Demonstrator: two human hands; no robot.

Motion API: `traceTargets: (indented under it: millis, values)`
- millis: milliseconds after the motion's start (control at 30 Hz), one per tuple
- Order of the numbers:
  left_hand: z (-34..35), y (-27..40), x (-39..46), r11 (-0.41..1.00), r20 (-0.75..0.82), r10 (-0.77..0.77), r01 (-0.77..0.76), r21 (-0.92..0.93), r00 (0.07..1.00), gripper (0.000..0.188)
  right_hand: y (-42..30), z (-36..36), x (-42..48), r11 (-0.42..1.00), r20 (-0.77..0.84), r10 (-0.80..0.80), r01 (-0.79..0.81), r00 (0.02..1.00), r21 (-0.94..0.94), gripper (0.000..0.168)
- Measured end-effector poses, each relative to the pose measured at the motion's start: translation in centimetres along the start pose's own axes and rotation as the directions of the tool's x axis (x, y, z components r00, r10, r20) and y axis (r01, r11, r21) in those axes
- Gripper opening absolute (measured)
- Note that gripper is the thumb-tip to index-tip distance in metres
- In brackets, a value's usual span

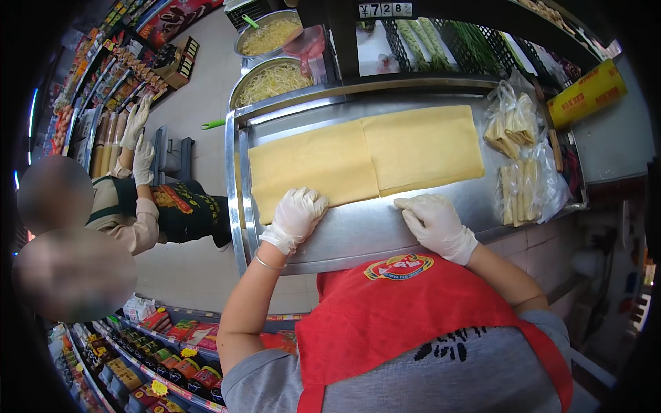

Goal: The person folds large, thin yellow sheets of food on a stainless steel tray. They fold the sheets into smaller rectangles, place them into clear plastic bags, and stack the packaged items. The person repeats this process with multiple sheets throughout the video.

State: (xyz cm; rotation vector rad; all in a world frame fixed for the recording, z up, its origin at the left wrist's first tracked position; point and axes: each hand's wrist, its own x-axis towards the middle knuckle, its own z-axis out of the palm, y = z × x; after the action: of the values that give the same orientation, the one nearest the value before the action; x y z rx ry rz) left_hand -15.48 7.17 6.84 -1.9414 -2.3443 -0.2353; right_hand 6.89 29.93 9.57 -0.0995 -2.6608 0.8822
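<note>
Two stacks of pale yellow sheets, which look like tofu skin, lie side by side on a steel tray table (351,235). The left stack (315,160) overlaps or meets the right stack (423,144) along a seam near the middle. My left hand (295,219), in a white glove, rests with curled fingers on the near edge of the left stack; whether it pinches a sheet is hidden. Just short of the right stack's near edge, my gloved right hand (439,224) is over bare steel. Its fingers are folded in, and nothing shows in them.
Bagged folded sheets (511,124) and bagged rolls (520,191) sit at the table's right end, beside a yellow film roll (588,93). Bowls of bean sprouts (276,82) stand beyond the far left corner. A gloved person (175,206) stands left; shelves (170,361) lie behind.
</note>
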Motion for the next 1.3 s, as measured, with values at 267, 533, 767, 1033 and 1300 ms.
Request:
traceTargets:
  millis: [267, 533, 767, 1033, 1300]
  values:
    - [-0.7, -0.7, -0.3, 0.996, 0.084, -0.028, 0.034, -0.079, 0.996, 0.024, -0.1, 0.6, -0.8, 0.997, 0.133, 0.065, -0.07, 0.989, 0.036, 0.019]
    - [-2.3, -5.3, 4.0, 0.93, 0.235, -0.21, 0.268, -0.252, 0.949, 0.045, 0.1, 1.0, -1.2, 1.0, 0.105, 0.021, -0.023, 0.994, 0.02, 0.018]
    - [-3.3, -7.2, 7.0, 0.757, 0.728, -0.164, 0.558, -0.341, 0.666, 0.04, -0.2, 0.3, -1.2, 0.996, 0.093, 0.029, -0.036, 0.995, 0.08, 0.019]
    - [-11.0, -4.2, 7.1, 0.094, 0.646, -0.026, 0.646, -0.758, 0.763, 0.028, -1.4, -0.2, -0.3, 0.74, 0.259, 0.217, -0.331, 0.941, 0.586, 0.031]
    - [-11.7, 3.8, 7.3, -0.224, 0.362, -0.375, 0.296, -0.929, 0.853, 0.032, -3.3, -2.1, 5.3, 0.231, 0.434, 0.04, -0.431, 0.9, 0.872, 0.062]
